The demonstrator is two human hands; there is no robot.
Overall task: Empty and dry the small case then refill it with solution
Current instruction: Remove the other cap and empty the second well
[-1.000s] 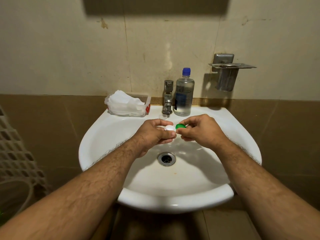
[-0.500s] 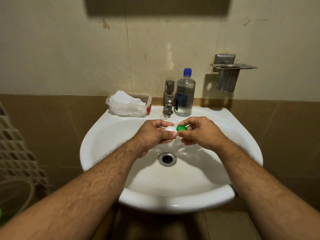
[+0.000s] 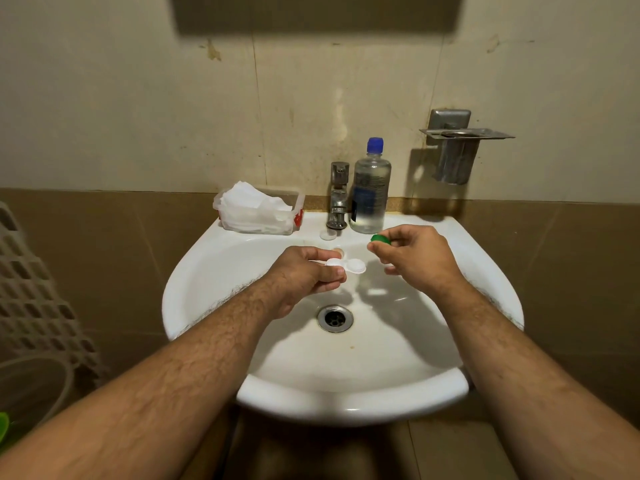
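We note the round green plastic cap point(image 3: 380, 239) has come off since half a second ago: our right hand point(image 3: 415, 258) now pinches it in thumb and fingertips, lifted clear toward the blue-capped clear solution bottle point(image 3: 370, 188). Our left hand point(image 3: 306, 273) grips the small white twin-well case point(image 3: 346, 266) over the white ceramic sink point(image 3: 214, 271). A white cap point(image 3: 327, 234) lies by the tap, so both wells look open and tipping out seems next.
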